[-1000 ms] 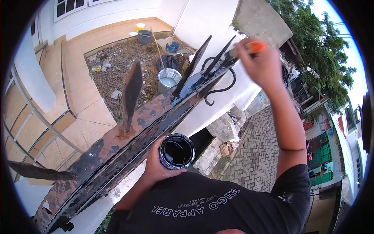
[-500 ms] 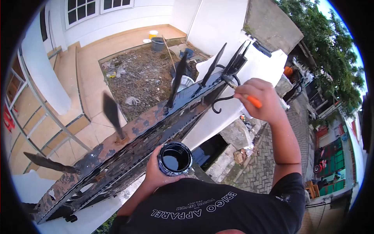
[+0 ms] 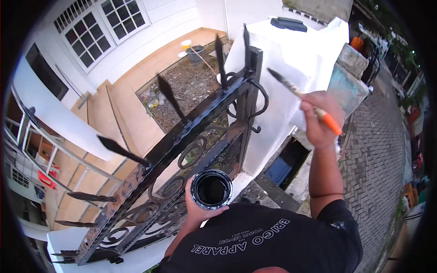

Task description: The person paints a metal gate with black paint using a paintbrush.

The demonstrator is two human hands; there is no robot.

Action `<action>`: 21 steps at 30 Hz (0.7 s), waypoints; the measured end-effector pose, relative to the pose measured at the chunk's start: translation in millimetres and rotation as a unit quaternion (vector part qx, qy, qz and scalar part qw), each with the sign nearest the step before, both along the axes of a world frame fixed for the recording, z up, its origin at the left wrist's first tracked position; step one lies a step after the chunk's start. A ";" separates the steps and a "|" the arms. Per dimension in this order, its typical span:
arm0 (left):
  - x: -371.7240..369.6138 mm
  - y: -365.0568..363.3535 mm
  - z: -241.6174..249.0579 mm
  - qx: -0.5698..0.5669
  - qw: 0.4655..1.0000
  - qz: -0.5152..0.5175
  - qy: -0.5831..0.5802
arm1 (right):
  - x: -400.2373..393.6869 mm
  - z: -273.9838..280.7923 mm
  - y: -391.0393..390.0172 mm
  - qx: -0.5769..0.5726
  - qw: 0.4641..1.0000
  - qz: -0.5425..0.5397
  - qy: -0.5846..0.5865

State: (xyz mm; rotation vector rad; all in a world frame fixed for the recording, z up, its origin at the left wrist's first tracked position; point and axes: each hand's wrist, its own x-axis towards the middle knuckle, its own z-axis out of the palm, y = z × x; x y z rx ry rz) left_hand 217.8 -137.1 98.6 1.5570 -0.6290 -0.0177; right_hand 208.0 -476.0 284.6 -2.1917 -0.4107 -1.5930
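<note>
My left hand (image 3: 196, 213) is wrapped round an open can of black paint (image 3: 211, 189), held upright in front of the shirt. My right hand (image 3: 322, 119) grips a paintbrush (image 3: 291, 85) by its orange-tipped handle, with dark bristles pointing up and left, apart from the gate. The metal gate (image 3: 175, 139) with spikes and scrollwork runs diagonally beside the can. Its upper right part is glossy black, while the lower left of the top rail shows patchy rust-brown.
A white wall pillar (image 3: 284, 59) stands behind the gate's far end, with a dark object (image 3: 289, 24) on top. Beyond the gate are a soil patch and a grey bucket (image 3: 195, 55). Brick paving (image 3: 368, 150) lies at the right.
My right hand has drawn the brush away from the gate's curled ironwork, out to the right. The view has shifted, showing more of the gate's scrollwork. The can remains in my left hand.
</note>
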 end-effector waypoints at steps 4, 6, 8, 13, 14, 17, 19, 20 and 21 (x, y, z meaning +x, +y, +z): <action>-4.3 -4.7 -4.4 0.004 0.999 0.029 -0.015 | 26.7 -12.9 8.7 -0.034 0.995 0.073 0.051; -9.0 -6.3 -3.4 -0.002 0.999 0.053 -0.013 | 35.4 -20.1 6.0 -0.033 0.995 0.078 0.049; -15.2 -5.6 -2.0 -0.001 0.997 0.077 0.000 | 37.4 -27.5 3.1 -0.013 0.996 0.080 0.029; -25.0 2.4 6.8 -0.024 0.990 0.141 -0.016 | 12.3 -105.8 -4.9 0.263 0.940 0.213 -0.037; -27.4 2.5 11.7 -0.031 0.986 0.161 -0.008 | 9.3 -119.7 -5.2 0.320 0.917 0.237 -0.015; -31.3 8.0 14.2 -0.061 0.977 0.205 0.010 | 9.1 -139.2 -9.3 0.340 0.906 0.250 0.022; -35.8 15.5 15.2 -0.080 0.972 0.222 0.015 | 10.7 -141.2 -4.1 0.420 0.855 0.303 0.005; -37.8 19.9 13.8 -0.084 0.969 0.231 0.014 | 12.8 -139.2 -1.8 0.416 0.854 0.312 0.009; -39.8 24.1 12.8 -0.071 0.968 0.240 -0.007 | 14.1 -135.9 0.7 0.397 0.854 0.335 0.000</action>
